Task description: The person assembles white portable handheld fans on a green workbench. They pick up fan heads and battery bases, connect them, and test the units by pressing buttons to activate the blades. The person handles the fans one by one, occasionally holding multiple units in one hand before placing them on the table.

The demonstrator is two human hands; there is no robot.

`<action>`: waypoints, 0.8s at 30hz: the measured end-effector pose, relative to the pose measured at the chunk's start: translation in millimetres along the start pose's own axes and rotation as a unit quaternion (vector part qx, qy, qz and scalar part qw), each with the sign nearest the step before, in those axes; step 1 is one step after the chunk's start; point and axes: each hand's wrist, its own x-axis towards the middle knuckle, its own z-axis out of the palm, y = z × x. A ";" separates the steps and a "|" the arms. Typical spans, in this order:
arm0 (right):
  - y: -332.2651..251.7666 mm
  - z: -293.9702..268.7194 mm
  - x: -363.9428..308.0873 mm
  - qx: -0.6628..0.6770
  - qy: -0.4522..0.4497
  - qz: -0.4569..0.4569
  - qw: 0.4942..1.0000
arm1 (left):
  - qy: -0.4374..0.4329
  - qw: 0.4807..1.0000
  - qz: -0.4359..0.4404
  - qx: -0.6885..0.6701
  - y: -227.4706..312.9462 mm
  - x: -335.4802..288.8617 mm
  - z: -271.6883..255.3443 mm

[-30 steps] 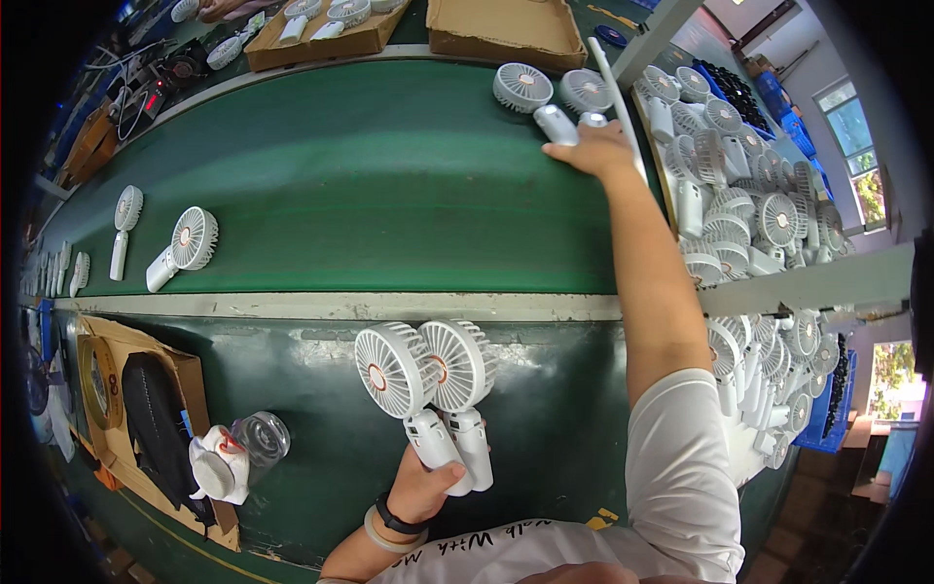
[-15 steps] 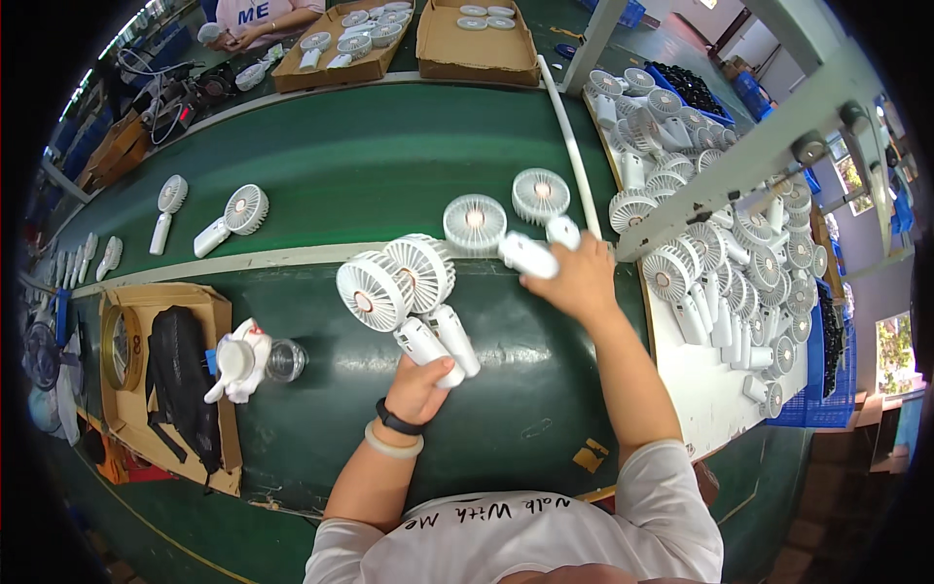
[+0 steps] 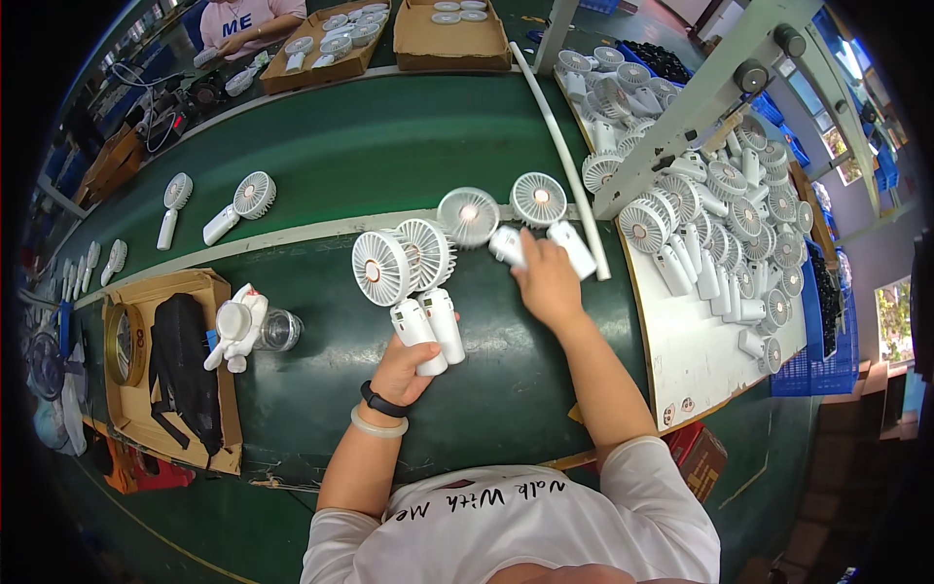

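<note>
In my left hand (image 3: 402,372) are two white handheld fans (image 3: 424,255), side by side with their heads up and away from me. My fingers and thumb wrap the handles. To their right, my right hand (image 3: 551,284) pinches the handle end of another white handheld fan (image 3: 468,217), which looks slightly blurred. Just right of it lies one more handheld fan (image 3: 538,200), its handle slanting beside my right fingertips. Both lie at the near edge of the green conveyor belt (image 3: 370,136).
Many white fans (image 3: 725,219) are heaped on a white board at right, behind a metal post (image 3: 705,97). A white rod (image 3: 564,161) slants across the belt. At left are two fans (image 3: 255,196), a cardboard box (image 3: 226,428) and a jar (image 3: 282,329). Someone sits across the belt.
The right hand has drawn slightly nearer and left, and the right-hand fan's handle now lies clear of its fingers. The left hand still holds its two fans, tilted more upright. The view has shifted.
</note>
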 end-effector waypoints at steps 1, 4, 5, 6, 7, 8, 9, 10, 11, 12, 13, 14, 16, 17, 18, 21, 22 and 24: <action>6.9 2.5 9.1 0.066 0.017 0.041 0.997 | -0.008 1.000 0.001 -0.009 -1.5 0.7 -2.5; 2.3 -3.2 15.2 0.675 -0.131 0.206 0.697 | -0.020 0.998 -0.009 -0.060 0.0 -9.1 1.3; -3.4 -3.0 12.4 0.829 -0.163 0.167 0.508 | -0.023 0.998 -0.009 -0.064 1.3 -9.0 0.8; -13.0 -1.3 7.5 0.881 -0.199 0.112 0.414 | -0.024 0.997 -0.006 -0.071 2.1 -9.0 -0.1; -20.8 4.7 0.9 0.910 -0.215 0.088 0.343 | -0.023 0.997 -0.003 -0.076 3.2 -8.9 -0.7; -25.5 9.3 -4.1 0.913 -0.236 0.077 0.324 | -0.010 0.996 0.009 -0.086 3.3 -9.4 2.6; -27.5 13.6 -10.4 0.916 -0.251 0.069 0.305 | -0.009 0.996 0.008 -0.090 2.4 -9.4 2.3; -27.9 17.1 -12.7 0.914 -0.256 0.077 0.305 | -0.007 0.995 0.006 -0.095 1.4 -8.6 1.1; -27.9 20.1 -14.1 0.912 -0.261 0.086 0.305 | -0.006 0.995 0.005 -0.100 0.3 -8.7 0.5; -28.3 22.4 -13.2 0.910 -0.265 0.091 0.305 | 0.008 0.995 0.009 -0.098 1.9 -9.7 2.4; -27.7 24.7 -12.5 0.912 -0.263 0.089 0.302 | 0.016 0.995 0.012 -0.097 1.6 -10.0 1.4; -26.4 26.7 -12.1 0.913 -0.261 0.087 0.300 | 0.023 0.995 0.015 -0.097 0.9 -10.1 -0.5; -28.8 24.7 -11.2 0.916 -0.256 0.100 0.292 | 0.029 0.994 0.021 -0.104 1.8 -11.2 -2.2; -32.0 21.3 -11.5 0.917 -0.253 0.117 0.285 | 0.033 0.993 0.020 -0.114 2.9 -11.9 -1.8; -33.6 20.4 -12.5 0.918 -0.249 0.132 0.278 | 0.036 0.991 0.020 -0.124 4.7 -13.2 -0.5; -25.6 33.0 -10.3 0.881 -0.252 0.127 0.379 | 0.027 0.989 0.016 -0.145 3.9 -12.3 -2.7; -24.5 32.4 -9.9 0.884 -0.236 0.156 0.372 | 0.021 0.989 0.012 -0.149 3.1 -11.6 -3.6; -30.5 27.5 -13.0 0.883 -0.211 0.160 0.388 | 0.017 0.988 0.009 -0.153 2.4 -12.0 -3.2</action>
